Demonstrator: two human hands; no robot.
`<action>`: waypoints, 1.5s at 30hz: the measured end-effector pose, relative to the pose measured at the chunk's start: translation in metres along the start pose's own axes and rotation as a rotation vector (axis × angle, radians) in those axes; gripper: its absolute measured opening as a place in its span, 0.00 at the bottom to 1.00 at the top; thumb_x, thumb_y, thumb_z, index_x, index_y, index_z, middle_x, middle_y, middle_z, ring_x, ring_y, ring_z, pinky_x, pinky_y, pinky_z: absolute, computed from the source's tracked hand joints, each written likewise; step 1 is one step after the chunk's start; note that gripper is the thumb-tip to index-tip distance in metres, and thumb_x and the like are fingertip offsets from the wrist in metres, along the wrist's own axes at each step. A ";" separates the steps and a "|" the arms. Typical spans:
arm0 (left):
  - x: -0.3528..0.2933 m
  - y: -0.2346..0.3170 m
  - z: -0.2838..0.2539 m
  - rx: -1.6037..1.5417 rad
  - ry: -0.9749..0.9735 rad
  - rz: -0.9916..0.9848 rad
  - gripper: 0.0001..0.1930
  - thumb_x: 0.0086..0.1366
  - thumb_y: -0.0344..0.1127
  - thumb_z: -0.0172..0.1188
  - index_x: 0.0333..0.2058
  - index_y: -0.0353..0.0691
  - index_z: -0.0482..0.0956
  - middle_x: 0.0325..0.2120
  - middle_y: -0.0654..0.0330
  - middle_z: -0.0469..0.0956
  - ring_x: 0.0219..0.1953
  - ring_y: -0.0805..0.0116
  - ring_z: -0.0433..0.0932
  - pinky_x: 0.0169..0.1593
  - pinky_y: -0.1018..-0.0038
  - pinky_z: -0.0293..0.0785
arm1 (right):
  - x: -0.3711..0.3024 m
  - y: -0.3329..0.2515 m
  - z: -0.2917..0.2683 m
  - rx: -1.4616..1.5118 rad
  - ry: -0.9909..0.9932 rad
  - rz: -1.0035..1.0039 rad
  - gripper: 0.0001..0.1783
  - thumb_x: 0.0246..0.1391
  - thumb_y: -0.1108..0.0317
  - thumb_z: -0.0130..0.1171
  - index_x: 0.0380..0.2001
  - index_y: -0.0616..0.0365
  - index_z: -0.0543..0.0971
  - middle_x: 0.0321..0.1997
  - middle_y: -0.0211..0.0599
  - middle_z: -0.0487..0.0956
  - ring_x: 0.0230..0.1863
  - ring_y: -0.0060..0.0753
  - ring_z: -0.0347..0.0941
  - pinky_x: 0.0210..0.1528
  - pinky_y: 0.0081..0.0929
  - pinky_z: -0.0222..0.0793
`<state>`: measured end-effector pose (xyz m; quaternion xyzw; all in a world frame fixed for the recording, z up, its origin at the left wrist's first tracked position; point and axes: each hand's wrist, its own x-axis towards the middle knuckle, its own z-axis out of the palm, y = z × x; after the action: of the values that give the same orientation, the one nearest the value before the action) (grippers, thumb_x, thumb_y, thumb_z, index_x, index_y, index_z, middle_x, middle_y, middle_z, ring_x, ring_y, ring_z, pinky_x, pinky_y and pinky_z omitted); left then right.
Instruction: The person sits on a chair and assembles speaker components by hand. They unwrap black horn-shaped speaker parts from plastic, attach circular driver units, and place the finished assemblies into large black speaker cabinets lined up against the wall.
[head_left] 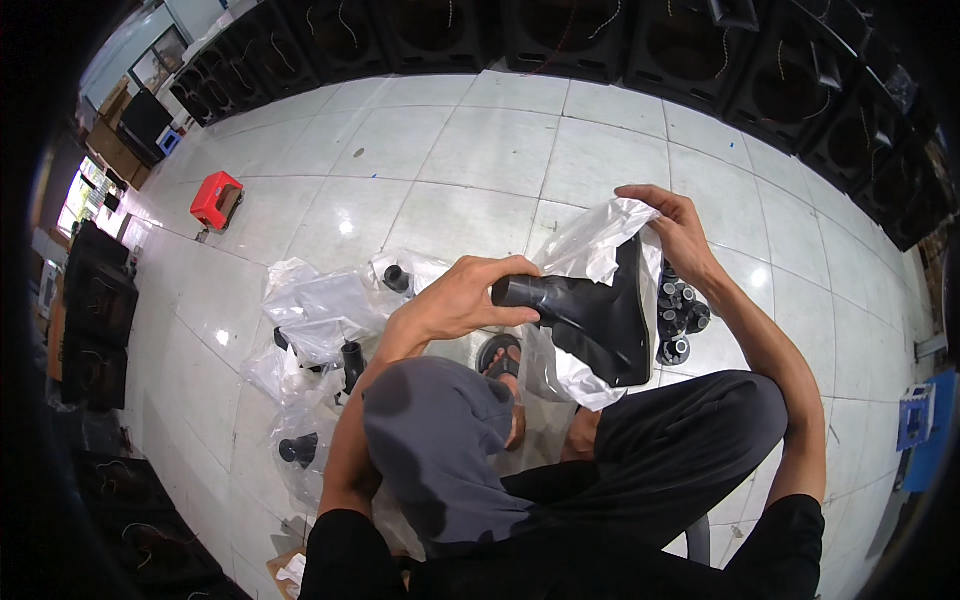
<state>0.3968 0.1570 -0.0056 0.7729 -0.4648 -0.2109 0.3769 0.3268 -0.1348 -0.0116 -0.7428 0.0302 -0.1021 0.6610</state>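
Note:
Above my knees is a black speaker horn [600,310], with a round neck at its left and a wide flared end at its right. My left hand [465,295] is closed around that neck, thumb and fingers on opposite sides. A white, partly clear plastic bag [590,240] hangs loosely around the flared end, above and below it. At the bag's upper right edge, my right hand [672,225] is closed on the plastic. Part of the horn is covered by the bag. Just beyond its flared end, several black cylindrical parts [676,350] with pale round ends stand on the floor.
Left of my legs, more plastic bags [315,310] lie on the tiles with black necked pieces [352,365] among them. A red stool [216,200] stands farther left. Black speaker cabinets [430,40] line the far side and the left [95,370]. A blue-and-white object [915,415] is at right.

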 end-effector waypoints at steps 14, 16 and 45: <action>-0.003 0.005 0.008 -0.451 0.173 0.129 0.22 0.57 0.28 0.67 0.50 0.36 0.73 0.40 0.60 0.77 0.44 0.74 0.75 0.49 0.75 0.72 | -0.013 0.043 0.011 -0.214 -0.206 0.131 0.12 0.54 0.70 0.57 0.39 0.67 0.79 0.35 0.36 0.80 0.34 0.19 0.72 0.37 0.24 0.70; -0.003 0.007 0.006 -0.581 0.266 0.076 0.20 0.59 0.28 0.65 0.50 0.34 0.72 0.40 0.61 0.76 0.43 0.75 0.74 0.48 0.76 0.72 | -0.006 0.040 0.007 -0.115 -0.179 0.348 0.24 0.57 0.63 0.55 0.54 0.67 0.73 0.47 0.45 0.79 0.44 0.30 0.75 0.47 0.28 0.71; -0.008 -0.030 -0.013 -0.396 0.625 -0.083 0.27 0.45 0.43 0.73 0.36 0.24 0.80 0.32 0.43 0.82 0.37 0.53 0.81 0.47 0.67 0.74 | -0.025 -0.016 -0.007 0.140 -0.095 0.043 0.22 0.52 0.61 0.60 0.46 0.63 0.72 0.41 0.38 0.78 0.40 0.25 0.75 0.41 0.23 0.72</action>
<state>0.4188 0.1771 -0.0209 0.7302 -0.2460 -0.0657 0.6340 0.2994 -0.1355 0.0026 -0.6981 0.0075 -0.0545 0.7138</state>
